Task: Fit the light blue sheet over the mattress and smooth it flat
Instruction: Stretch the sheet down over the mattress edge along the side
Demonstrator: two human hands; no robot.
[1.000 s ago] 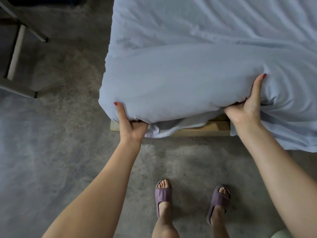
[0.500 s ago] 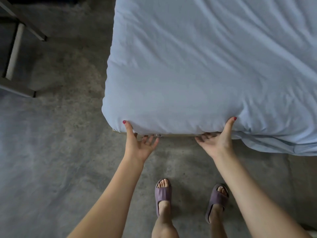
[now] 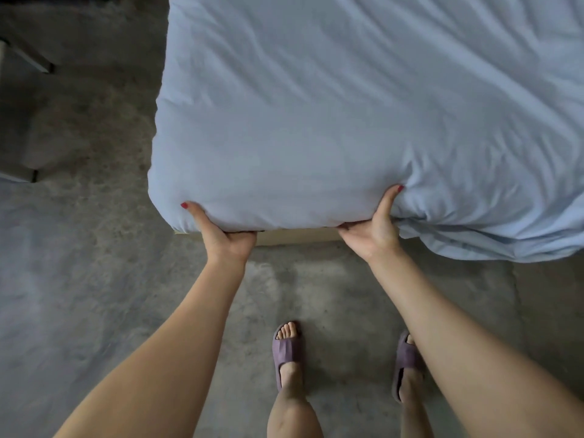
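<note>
- The light blue sheet [image 3: 363,121] covers the whole top of the mattress [image 3: 252,213] and wraps round its near-left corner; soft ripples run across it, and loose cloth is bunched along the near edge to your right, so smoothing is not finished.
- The mattress itself is hidden under the cloth; only its rounded near-left corner shows as a shape. Its near edge looks raised a little off the wooden bed base [image 3: 297,237], probably so the hem can go underneath.
- The concrete floor [image 3: 79,248] lies all round, with a grey frame [image 3: 28,61] well off to the far left.
- Your left hand [image 3: 226,238] grips the near edge just beside the corner: thumb up on the side face, fingers curled under and out of sight.
- Your right hand [image 3: 374,229] grips the same edge further along, thumb pressed into the cloth where a crease starts, fingers tucked below. The pair of grips suits lifting and tucking.
- Your purple slippers [image 3: 286,352] stand near the bed.
</note>
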